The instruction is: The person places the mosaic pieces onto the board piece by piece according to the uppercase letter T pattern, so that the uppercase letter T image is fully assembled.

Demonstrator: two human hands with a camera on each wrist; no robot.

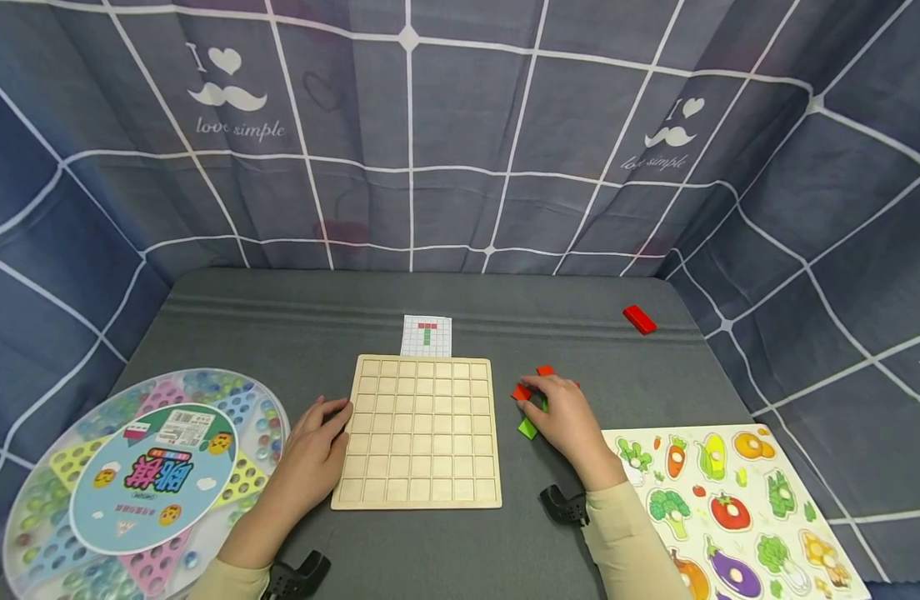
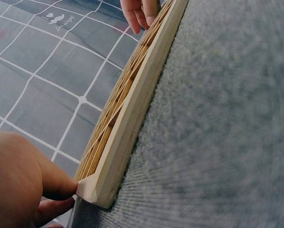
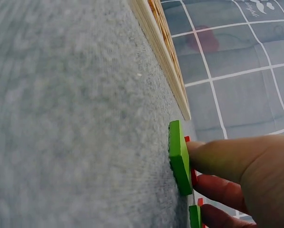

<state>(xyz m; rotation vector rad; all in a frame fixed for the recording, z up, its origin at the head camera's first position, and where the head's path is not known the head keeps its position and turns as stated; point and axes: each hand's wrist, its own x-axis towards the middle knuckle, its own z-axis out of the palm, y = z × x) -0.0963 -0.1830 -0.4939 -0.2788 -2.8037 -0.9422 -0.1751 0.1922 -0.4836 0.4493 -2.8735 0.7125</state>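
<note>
A wooden grid board [image 1: 418, 433] lies flat on the table, its surface divided into square cells. My left hand [image 1: 317, 450] rests at the board's left edge, the thumb [image 2: 61, 183] touching the rim. To the right of the board, my right hand [image 1: 565, 417] pinches a small red square tile [image 1: 521, 392] between thumb and index finger, low over the table. Green tiles [image 1: 528, 428] lie under and beside that hand; another red tile [image 1: 545, 370] shows just beyond it. The palm hides part of this group. A green tile [image 3: 180, 159] stands out near the thumb in the right wrist view.
Behind the board lies a pattern card [image 1: 427, 336] with a red and green T. A red block [image 1: 640, 319] is at the far right. A round bead case [image 1: 152, 479] sits left, a vegetable picture board [image 1: 730, 508] right. A grid-patterned curtain [image 1: 460, 125] encloses the table.
</note>
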